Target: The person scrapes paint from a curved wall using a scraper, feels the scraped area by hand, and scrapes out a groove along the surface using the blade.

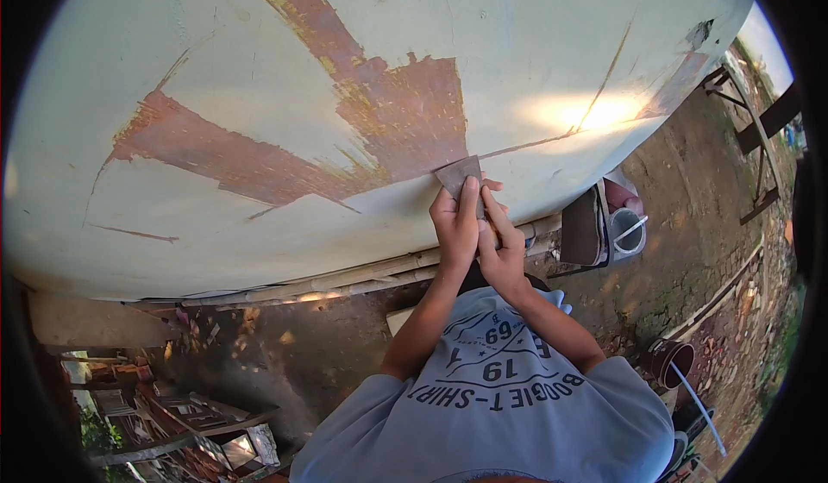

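Note:
A flat metal scraper [457, 172] with a wide blade touches the large pale, curved surface [362, 250] at the lower edge of a bare reddish-brown patch [414, 108]. My left hand [455, 226] is closed on it, thumb and fingers pressing near the blade. Beside it, my right hand [502, 246] wraps the lower part, so most of the handle is hidden. Yellow streaks edge the bare patch. A second brown strip [216, 147] runs to the left, and a thin dark line [535, 144] extends right from the blade.
Bamboo poles [345, 285] run beneath the surface's lower edge. At right are a grey bucket [628, 240] with a stick and a dark seat-like panel [582, 233]. A brown pail [666, 360] stands lower right. Scrap wood [185, 427] is piled lower left.

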